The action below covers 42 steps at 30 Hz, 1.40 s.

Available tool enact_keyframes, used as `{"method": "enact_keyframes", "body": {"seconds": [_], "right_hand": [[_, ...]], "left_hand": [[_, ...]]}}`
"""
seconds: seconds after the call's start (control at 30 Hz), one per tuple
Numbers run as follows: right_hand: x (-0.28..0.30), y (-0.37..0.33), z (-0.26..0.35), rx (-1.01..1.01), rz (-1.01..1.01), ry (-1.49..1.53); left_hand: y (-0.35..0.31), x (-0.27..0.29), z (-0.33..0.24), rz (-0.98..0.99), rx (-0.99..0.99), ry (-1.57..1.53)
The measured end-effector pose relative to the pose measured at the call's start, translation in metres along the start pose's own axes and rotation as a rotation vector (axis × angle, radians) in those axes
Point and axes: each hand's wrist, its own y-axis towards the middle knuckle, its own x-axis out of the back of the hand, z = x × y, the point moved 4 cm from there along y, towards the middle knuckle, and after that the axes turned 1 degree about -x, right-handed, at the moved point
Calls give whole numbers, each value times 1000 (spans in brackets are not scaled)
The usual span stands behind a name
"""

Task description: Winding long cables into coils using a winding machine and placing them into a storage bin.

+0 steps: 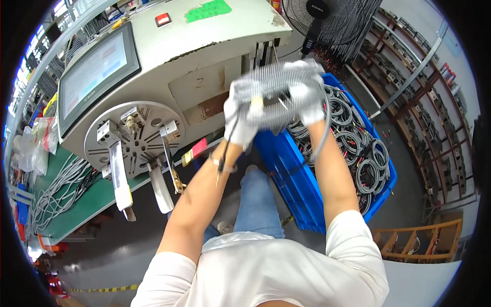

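Observation:
Between my two white-gloved hands is a thick coil of grey cable [279,75], blurred by motion. My left hand [241,118] closes round its left side, and my right hand [307,101] grips its right side. A dark cable end hangs from the coil past my left wrist, with a thin pale tip. On the right, a grey length of cable loops down along my right forearm. Something small and yellow shows by my left fingers, too smeared to name. Close beyond the coil stands a cream-coloured machine [215,43].
The machine carries a round slotted metal disc [135,138] with protruding arms, and a touchscreen [97,71]. A blue crate [302,197] at right holds several cable coils. A black fan [317,18] and shelving [424,102] stand beyond. Loose cables [64,192] lie on the green bench.

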Motion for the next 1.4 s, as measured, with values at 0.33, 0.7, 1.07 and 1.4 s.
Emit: {"method": "enact_keyframes", "body": {"seconds": [0.33, 0.7, 1.07, 1.4], "right_hand": [[13, -73, 94, -27, 693, -168], [4, -110, 67, -658, 813, 76], [-4, -122, 87, -1169, 1029, 512], [-22, -125, 102, -248, 918, 49]], "left_hand": [[-114, 73, 17, 504, 535, -70], [-116, 87, -29, 603, 473, 246], [-113, 104, -35, 634, 613, 118], [-124, 87, -42, 882, 465, 425]]}}
